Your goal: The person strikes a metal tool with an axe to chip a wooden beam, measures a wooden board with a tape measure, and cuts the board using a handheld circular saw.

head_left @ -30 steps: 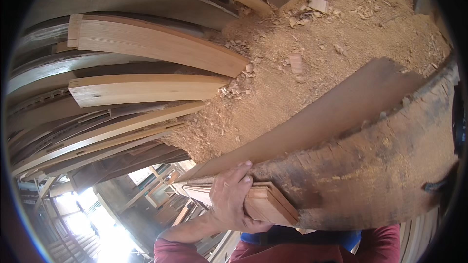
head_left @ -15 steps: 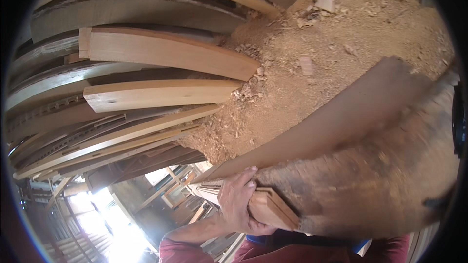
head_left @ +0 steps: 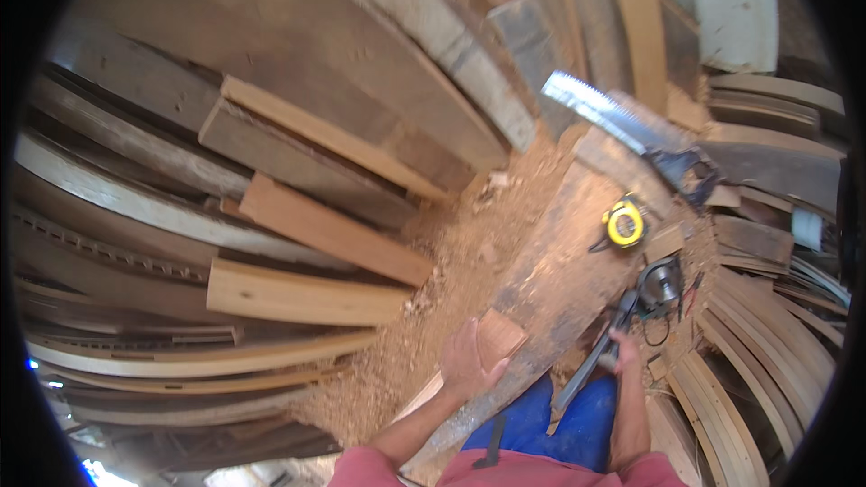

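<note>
The left hand [head_left: 466, 366] grasps a light wooden piece [head_left: 501, 335], its fingers and thumb spread over the wood; the end of the piece shows just to the right of that hand, and a pale length reaches back below it, toward the forearm. Beneath the left hand lies a long, worn desk [head_left: 552, 257] dusted with wood powder, running away up and to the right. The right hand [head_left: 629, 356], across from the left one, is at the dark bar [head_left: 588, 373] of a power tool; I cannot tell whether its fingers are clenched around it. A round metal part [head_left: 664, 284] of the tool sits just beyond the right hand. Farther beyond that hand, on the desk, lies a yellow and black tape measure [head_left: 624, 225], and past it a handsaw [head_left: 603, 114], its toothed blade slanting up to the left from a dark handle. Loose sawdust [head_left: 469, 248] lies beyond the left hand, with stacked boards [head_left: 334, 230] farther out to its left. More lumber [head_left: 722, 397] lies to the right of the right hand.
</note>
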Demonstrator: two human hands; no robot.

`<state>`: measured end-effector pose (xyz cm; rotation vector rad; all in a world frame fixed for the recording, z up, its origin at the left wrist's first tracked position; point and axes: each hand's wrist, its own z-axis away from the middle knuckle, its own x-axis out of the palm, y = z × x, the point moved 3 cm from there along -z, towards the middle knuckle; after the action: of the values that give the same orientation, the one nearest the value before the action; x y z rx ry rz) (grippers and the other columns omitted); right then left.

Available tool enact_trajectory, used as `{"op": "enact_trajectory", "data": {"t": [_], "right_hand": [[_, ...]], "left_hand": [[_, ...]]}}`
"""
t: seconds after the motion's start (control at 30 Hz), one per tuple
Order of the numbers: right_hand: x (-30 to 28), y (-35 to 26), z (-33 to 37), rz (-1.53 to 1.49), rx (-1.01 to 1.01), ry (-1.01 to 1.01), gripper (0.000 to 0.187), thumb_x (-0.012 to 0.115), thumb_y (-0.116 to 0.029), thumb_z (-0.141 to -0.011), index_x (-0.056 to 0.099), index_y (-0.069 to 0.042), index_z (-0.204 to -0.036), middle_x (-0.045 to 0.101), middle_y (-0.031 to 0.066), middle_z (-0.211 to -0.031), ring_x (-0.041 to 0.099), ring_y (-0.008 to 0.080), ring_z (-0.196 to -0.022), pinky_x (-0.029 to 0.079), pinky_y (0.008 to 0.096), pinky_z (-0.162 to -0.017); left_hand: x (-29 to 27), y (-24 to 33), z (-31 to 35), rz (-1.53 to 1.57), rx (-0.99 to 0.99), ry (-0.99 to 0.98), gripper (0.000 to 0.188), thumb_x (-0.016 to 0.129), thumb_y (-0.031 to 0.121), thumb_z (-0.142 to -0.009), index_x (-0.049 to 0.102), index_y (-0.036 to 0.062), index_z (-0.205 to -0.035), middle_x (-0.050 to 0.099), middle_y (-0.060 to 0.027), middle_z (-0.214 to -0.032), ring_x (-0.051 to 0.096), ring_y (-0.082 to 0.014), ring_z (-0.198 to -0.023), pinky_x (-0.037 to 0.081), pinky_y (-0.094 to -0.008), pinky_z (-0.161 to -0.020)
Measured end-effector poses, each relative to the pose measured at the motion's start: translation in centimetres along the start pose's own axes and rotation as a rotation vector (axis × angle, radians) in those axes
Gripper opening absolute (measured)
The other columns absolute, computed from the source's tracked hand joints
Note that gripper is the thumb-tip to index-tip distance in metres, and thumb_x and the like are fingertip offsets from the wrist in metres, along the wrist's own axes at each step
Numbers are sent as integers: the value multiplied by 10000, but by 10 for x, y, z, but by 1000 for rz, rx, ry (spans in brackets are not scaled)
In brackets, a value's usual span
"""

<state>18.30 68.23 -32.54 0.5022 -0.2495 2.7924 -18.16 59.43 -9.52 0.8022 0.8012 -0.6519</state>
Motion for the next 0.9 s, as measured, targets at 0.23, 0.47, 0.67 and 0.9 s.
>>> {"op": "enact_trajectory", "data": {"t": [0.23,0.47,0.67,0.9], "right_hand": [[31,0,84,-185,-58,-168,376,724,-119,-904,606,-66,-1257,694,111,-974,722,299,-877,624,491,-776],[97,-62,197,-27,-404,-187,474,822,-109,-816,584,-19,-1217,700,116,-952,732,248,-833,627,417,-742],[150,-95,268,179,-768,-292,457,802,-217,-827,615,8,-1179,710,93,-952,707,184,-812,586,335,-762],[202,-37,291,291,-905,-180,381,774,-313,-843,685,6,-1030,712,76,-873,661,167,-797,542,342,-773]], "left_hand": [[-8,11,-7,3,-145,-25,746,605,363,-941,393,-61,-1518,526,-301,-1440,504,-465,-1324,379,-539,-1140],[5,-3,0,-65,-97,134,714,595,323,-926,404,-10,-1528,575,-294,-1351,553,-464,-1239,429,-554,-1069],[-8,17,-2,5,-24,101,605,589,301,-913,477,1,-1426,595,-307,-1254,574,-497,-1154,445,-589,-989],[40,-44,-20,-90,162,304,674,589,447,-911,487,7,-1411,597,-315,-1264,576,-517,-1152,460,-597,-969]]}}
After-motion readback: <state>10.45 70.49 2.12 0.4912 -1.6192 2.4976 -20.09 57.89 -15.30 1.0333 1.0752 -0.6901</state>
